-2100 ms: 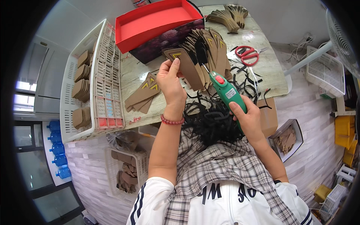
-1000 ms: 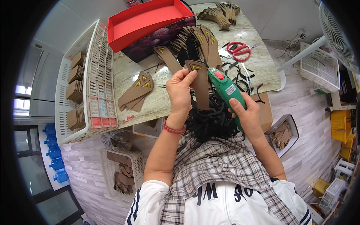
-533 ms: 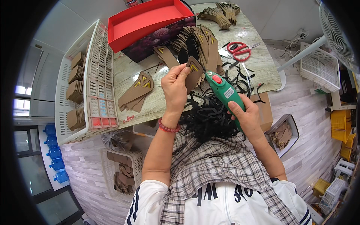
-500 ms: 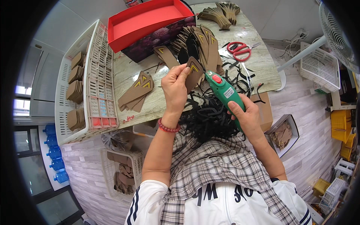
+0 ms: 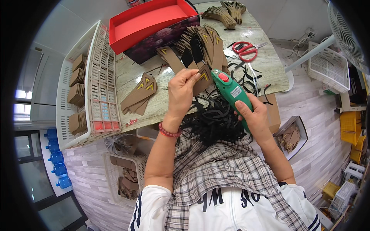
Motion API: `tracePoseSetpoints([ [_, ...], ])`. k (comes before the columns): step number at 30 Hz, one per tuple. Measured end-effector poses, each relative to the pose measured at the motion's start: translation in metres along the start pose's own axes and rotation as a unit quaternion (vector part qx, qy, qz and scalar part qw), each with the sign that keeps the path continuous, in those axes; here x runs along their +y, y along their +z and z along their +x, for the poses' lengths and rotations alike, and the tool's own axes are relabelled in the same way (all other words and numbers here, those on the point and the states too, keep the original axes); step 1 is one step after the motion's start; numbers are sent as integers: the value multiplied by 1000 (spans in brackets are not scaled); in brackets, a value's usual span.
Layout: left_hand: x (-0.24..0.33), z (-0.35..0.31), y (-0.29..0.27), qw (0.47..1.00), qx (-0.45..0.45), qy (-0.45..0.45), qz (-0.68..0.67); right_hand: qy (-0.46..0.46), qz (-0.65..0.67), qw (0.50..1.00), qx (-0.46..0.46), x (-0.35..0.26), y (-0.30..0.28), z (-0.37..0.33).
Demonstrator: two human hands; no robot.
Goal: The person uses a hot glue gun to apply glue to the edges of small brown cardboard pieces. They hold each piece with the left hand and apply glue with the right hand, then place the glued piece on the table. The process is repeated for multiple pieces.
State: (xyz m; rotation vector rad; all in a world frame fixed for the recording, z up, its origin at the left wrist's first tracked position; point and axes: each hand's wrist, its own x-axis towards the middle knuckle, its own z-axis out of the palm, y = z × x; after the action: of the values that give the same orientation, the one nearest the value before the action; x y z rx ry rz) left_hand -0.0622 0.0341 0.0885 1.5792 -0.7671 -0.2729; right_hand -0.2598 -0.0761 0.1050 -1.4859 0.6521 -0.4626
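My left hand [image 5: 184, 89] pinches a brown card piece with a yellow chevron [image 5: 203, 79] above the table's front edge. My right hand [image 5: 251, 115] grips a green glue gun with a red button [image 5: 230, 89]; its nozzle touches the card piece's right edge. Under both hands a heap of black straps [image 5: 214, 121] lies on my lap. Just beyond, a fan of several brown card pieces [image 5: 200, 42] lies on the marble table [image 5: 163, 94].
A small pile of finished brown pieces [image 5: 139, 92] lies left. Behind stand a red box [image 5: 148, 21], red scissors [image 5: 244, 50] and a white basket [image 5: 90, 82] of brown stacks. More brown pieces [image 5: 225, 9] lie far back. A small box [image 5: 291, 136] with pieces sits right.
My left hand has lifted a card piece off the table and turned it toward the glue gun. The gun's nozzle has come up against the piece's edge.
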Motion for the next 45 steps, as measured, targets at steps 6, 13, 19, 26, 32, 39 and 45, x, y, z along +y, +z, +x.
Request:
tracePoseSetpoints([
  [6, 7, 20, -24, 983, -110, 51, 140, -3, -24, 1000, -5, 1, -6, 2],
  [13, -4, 30, -59, 984, 154, -16, -93, 6, -20, 1000, -10, 7, -1, -2],
  [19, -44, -30, -53, 813, 256, -303, -425, 8, -23, 999, -22, 10, 4, -8],
  [26, -12, -43, -22, 728, 99, -349, -581, 36, -36, 998, -26, 13, 5, -15],
  [32, -4, -40, -8, 770, 87, -261, -575, 9, -47, 999, -25, 12, 8, -27],
  [39, -2, -35, 1, 816, 131, -208, -522, 0, -59, 998, -27, 11, 11, -29],
  [45, -7, -36, 7, 831, 129, -204, -501, 4, -52, 998, -21, 8, 11, -27],
])
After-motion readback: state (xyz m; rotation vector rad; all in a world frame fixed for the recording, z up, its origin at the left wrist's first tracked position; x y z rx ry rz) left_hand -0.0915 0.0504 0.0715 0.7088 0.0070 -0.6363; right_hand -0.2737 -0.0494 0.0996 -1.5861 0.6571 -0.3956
